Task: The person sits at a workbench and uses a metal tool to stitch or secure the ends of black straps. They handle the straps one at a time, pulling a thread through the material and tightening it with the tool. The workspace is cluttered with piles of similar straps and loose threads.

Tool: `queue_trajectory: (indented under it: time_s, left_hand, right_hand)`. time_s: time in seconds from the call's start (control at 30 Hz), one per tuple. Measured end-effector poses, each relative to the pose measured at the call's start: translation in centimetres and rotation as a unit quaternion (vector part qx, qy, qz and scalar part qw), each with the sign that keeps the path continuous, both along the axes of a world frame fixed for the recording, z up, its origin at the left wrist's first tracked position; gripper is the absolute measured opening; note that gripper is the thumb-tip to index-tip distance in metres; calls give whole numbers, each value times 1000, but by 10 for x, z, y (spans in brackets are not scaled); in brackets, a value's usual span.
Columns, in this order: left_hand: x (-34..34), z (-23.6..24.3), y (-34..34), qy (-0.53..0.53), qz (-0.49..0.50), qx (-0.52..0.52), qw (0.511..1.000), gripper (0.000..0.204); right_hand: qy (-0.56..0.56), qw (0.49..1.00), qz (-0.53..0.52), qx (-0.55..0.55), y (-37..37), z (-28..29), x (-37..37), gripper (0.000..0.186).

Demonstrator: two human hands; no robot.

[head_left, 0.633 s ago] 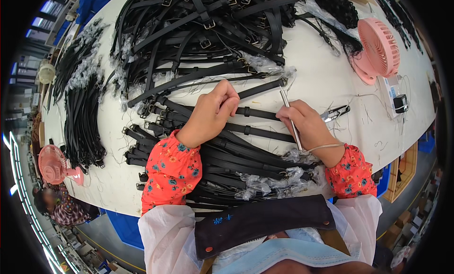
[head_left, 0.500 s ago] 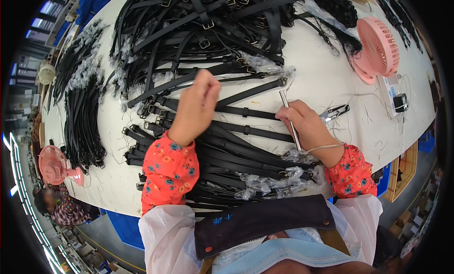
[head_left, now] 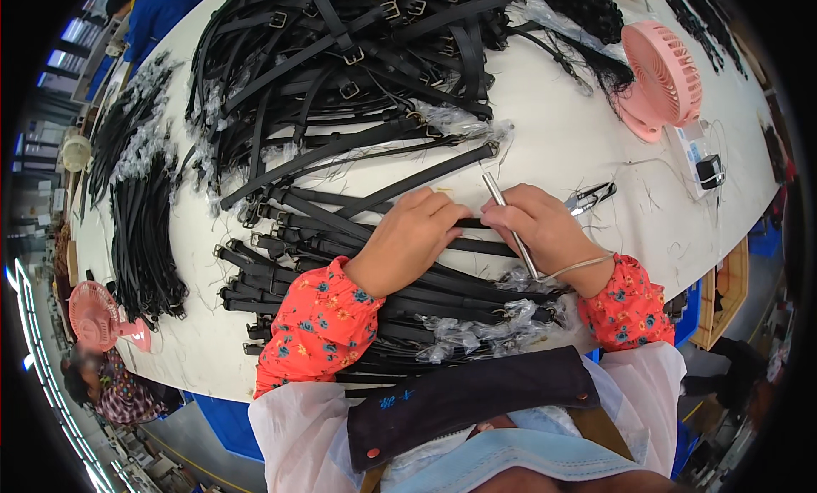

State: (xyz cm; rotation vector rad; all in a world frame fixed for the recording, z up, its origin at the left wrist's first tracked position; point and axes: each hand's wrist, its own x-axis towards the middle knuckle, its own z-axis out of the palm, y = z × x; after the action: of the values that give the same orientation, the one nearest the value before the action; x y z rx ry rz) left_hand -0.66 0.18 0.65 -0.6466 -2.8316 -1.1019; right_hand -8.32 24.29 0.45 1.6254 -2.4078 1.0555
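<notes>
Bright, even light, soft shadows; fisheye bends edges into a black rim.

The left hand (head_left: 414, 242) is no longer raised over the long diagonal strap (head_left: 408, 184), where it was half a second ago with fingers lifted toward the pile. It now lies flat on the row of black straps (head_left: 357, 263) in front of the person, its fingertips just beside the right hand (head_left: 540, 229), nearly touching it. The left forearm has swung right accordingly.
</notes>
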Motion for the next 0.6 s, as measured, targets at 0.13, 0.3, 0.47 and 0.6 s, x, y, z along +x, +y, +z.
queue_trajectory:
  time_s: [0.13, 0.3, 0.47, 0.6]
  left_hand:
    - [-3, -3, -15, 100, 49, -67, 992, 17]
    - [-4, 5, -17, 121, 97, -183, 971, 20]
    - [1, 10, -4, 20, 86, 11, 996, 24]
    - [-11, 0, 16, 19, 14, 19, 1000, 15]
  right_hand:
    - [11, 999, -39, 9, 17, 4, -7, 29]
    - [-21, 997, -72, 9, 26, -3, -10, 23]
    - [-38, 997, -62, 21, 22, 1, -10, 23]
    - [-37, 998, -54, 18, 22, 1, -11, 23]
